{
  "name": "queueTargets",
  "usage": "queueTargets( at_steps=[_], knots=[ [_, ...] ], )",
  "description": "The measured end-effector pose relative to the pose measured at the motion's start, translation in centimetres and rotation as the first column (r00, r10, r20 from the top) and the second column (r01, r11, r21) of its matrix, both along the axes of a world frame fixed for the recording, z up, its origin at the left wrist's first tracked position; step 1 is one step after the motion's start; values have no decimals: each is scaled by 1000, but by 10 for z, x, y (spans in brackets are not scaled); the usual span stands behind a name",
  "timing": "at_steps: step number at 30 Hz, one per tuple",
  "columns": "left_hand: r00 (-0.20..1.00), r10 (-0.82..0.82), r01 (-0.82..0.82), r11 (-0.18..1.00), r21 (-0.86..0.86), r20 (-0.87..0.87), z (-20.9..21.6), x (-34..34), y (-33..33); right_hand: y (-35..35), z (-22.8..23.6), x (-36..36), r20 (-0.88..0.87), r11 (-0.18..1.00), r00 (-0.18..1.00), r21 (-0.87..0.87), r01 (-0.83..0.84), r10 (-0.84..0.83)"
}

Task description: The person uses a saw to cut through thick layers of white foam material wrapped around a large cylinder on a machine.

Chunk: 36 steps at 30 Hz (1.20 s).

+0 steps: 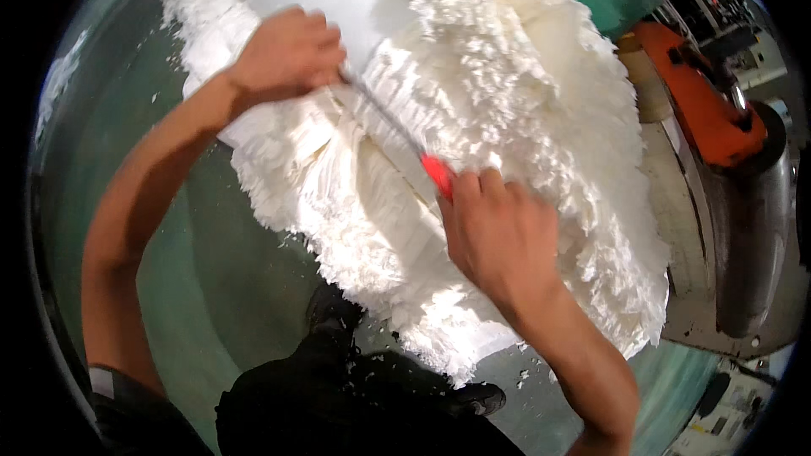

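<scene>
A large heap of white layered sheet material with ragged, fluffy edges (498, 76) lies in front of me. My right hand (503, 232) is closed round the red handle of a long, thin metal tool (438, 174), perhaps a knife. Its grey shaft slants up and left over the white layers to my left hand. The fingers of my left hand (291, 52) are curled at the shaft's far end, over the material's left part. Whether they grip the shaft, the white layers or both is hidden and blurred. A long crease or split (389, 165) runs through the layers below the shaft.
Green floor (245, 287) with scattered white scraps surrounds the heap. My dark shoes stand at its near edge. To the right are an orange machine part (697, 101) and a metal cylinder (748, 245), close to the heap. A green cloth-like piece (612, 2) lies behind.
</scene>
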<state>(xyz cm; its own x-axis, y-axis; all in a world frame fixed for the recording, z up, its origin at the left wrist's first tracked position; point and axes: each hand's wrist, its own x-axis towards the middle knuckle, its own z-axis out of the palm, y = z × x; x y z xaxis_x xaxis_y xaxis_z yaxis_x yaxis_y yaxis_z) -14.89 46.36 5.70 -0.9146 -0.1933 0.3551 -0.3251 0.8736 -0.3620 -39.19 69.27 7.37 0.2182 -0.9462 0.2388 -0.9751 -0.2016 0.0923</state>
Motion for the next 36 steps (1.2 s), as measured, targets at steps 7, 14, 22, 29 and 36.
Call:
queueTargets(
  at_steps=[7, 14, 22, 29, 36],
  knots=[
    [926, -170, 199, 979, 52, -337, -20, -54, -11, -78, -14, 8, -29, 981, 986, 100, 164, -162],
    [928, -158, 223, 961, 164, -336, -48, -76, -16, -61, -16, -4, -44, 966, 979, 162, 202, -198],
    [904, -129, 200, 970, 137, -407, -57, -86, -8, -64, -8, -23, -51, 987, 995, 133, 90, -83],
    [496, -248, 511, 858, 49, -832, -98, -210, 150, 116, 2, -95, -215, 894, 934, 294, 339, -284],
    [399, -286, 637, 770, 39, -871, -89, -243, 226, 192, 23, -117, -233, 838, 910, 363, 408, -342]
  ],
)
